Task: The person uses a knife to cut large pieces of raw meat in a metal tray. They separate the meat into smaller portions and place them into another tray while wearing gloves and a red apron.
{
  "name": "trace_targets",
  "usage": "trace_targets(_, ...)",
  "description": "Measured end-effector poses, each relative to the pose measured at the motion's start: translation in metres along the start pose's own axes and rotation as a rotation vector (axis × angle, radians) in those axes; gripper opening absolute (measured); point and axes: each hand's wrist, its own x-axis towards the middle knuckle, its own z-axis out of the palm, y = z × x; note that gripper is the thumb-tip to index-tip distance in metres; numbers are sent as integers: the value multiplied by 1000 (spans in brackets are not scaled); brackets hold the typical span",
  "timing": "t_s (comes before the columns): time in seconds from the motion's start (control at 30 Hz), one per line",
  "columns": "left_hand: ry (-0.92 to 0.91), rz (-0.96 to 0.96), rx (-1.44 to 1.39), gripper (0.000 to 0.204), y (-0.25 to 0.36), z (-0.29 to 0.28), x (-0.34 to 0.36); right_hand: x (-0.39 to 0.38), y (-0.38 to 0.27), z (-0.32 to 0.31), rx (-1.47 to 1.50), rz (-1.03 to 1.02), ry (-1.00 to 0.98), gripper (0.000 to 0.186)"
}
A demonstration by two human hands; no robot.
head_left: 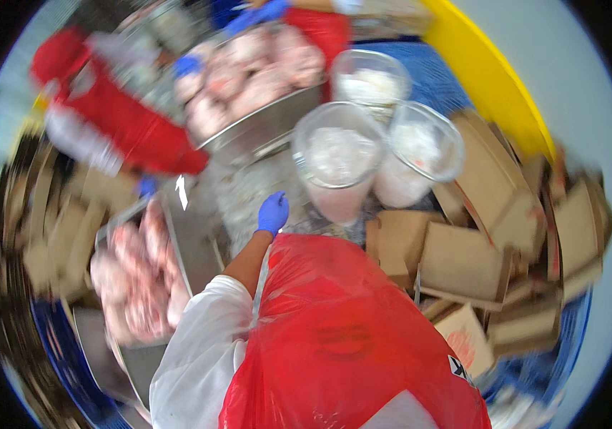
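My left hand, in a blue glove, hangs in front of my red plastic apron. Its fingers point forward, loosely apart, and no object shows in them. The hand is over the wet grey floor, nearest to a tall translucent tub lined with clear plastic. My right hand is out of the picture. Left of my white sleeve, a metal bin holds large pieces of raw pink meat.
Two more translucent tubs stand beyond the first. Opened cardboard boxes pile up at right, more cardboard at left. Ahead is another metal bin of raw meat. A person in red bends at left; another person's gloved hand shows beyond.
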Motion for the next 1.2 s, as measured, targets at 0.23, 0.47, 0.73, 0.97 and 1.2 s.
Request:
trace_targets(0.23, 380, -691, -30, 34, -97, -104, -275, 144, -93, -50, -406, -413, -501, 43)
trace_targets(0.47, 5, -1343, 198, 42, -148, -49, -665, 157, -180, -31, -446, -550, -564, 41)
trace_targets(0.73, 300, -1699, -552, 31, -131, -14, -815, 8, -267, 39, -398, -715, -753, 34)
trace_targets(0.97, 683, -1430, -695, 29, -184, -110, -843, -71, -254, 120, -575, -932, -632, 44)
trace_targets(1.2, 725, -1334, -639, 29, -284, -186, -925, -241, -237, 146, -577, -1013, -525, 46)
